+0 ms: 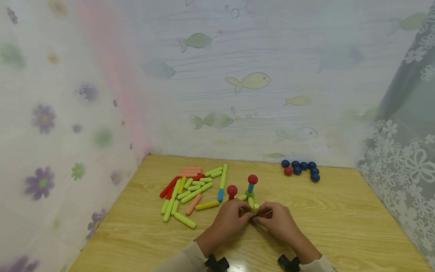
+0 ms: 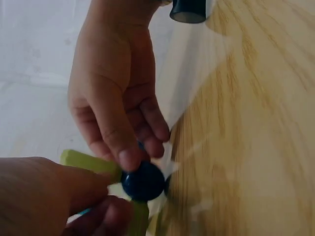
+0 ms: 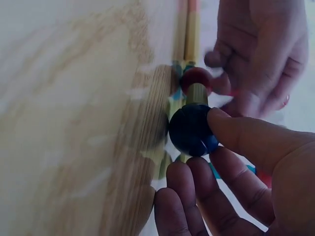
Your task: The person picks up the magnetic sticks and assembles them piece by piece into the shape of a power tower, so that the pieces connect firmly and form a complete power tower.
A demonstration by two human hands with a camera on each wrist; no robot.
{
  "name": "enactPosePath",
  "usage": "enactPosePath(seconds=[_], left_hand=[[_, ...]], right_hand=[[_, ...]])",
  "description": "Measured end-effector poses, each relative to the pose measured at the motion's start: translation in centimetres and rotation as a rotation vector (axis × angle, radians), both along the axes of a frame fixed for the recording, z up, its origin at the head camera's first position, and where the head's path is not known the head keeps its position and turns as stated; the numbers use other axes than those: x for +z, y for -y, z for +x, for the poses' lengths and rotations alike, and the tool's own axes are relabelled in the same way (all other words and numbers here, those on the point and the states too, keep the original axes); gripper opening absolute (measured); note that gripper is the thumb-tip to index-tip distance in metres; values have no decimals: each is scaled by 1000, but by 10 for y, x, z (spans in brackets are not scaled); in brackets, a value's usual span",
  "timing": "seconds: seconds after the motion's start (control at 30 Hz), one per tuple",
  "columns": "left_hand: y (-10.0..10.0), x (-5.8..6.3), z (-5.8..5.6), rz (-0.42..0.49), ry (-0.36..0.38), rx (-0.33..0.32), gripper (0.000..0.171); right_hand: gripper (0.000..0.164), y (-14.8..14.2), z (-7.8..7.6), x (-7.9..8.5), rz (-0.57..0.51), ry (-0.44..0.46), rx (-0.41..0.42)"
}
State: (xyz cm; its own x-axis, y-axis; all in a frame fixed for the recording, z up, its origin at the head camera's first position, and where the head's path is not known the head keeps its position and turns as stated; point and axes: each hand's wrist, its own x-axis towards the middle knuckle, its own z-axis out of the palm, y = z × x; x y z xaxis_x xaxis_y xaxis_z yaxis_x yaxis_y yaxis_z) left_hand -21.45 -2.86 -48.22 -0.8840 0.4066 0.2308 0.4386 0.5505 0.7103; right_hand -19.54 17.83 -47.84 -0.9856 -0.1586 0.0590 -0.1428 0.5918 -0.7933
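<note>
In front of me stands a small framework of coloured sticks and balls, with a light-green upright stick (image 1: 256, 208) at its near corner. My right hand (image 1: 276, 221) pinches a dark blue ball (image 3: 193, 130) at that corner between thumb and fingers. Close against the ball, my left hand (image 1: 231, 217) has its fingers curled at a light-green stick (image 2: 139, 216) joined to it; the fingers partly hide the grip. Farther back in the framework, one red ball (image 1: 252, 179) tops a blue stick (image 1: 250, 188) above a green ball (image 1: 249, 194). Another red ball (image 1: 232, 190) rises beside the left hand.
Left of the framework lie many loose sticks, among them a yellow stick (image 1: 207, 205), a blue stick (image 1: 220, 195) and salmon sticks (image 1: 192, 169). Several dark blue balls (image 1: 304, 165) and a loose red ball (image 1: 288, 171) sit at the table's back right, before a patterned curtain (image 1: 251, 113).
</note>
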Motion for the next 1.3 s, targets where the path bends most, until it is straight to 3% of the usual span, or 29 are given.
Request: enactPosePath(seconds=[0.07,0.2,0.37,0.53,0.73,0.87,1.13,1.3], left_hand=[[9,-1,-2,-34,41,31,3],[26,-1,-5,-77,82,127,15],[37,2,-9,-74,45,217,25],[40,-1,-15,-69,53,214,43],[38,-8,-17,-52,86,179,22],[37,-8,-16,-11,108,169,20],[39,-9,-17,31,146,162,22],[41,-11,-20,33,172,148,24]], right_hand=[[16,-1,0,1,-7,18,17],[13,-11,-8,4,-2,58,79],[35,-39,-41,9,59,68,-16],[77,-72,-87,11,112,127,-122],[94,-98,-119,3,77,231,-138],[91,-102,-125,0,51,238,-139],[81,-100,-126,-2,113,155,-194],[83,-101,-131,-1,107,196,-208]])
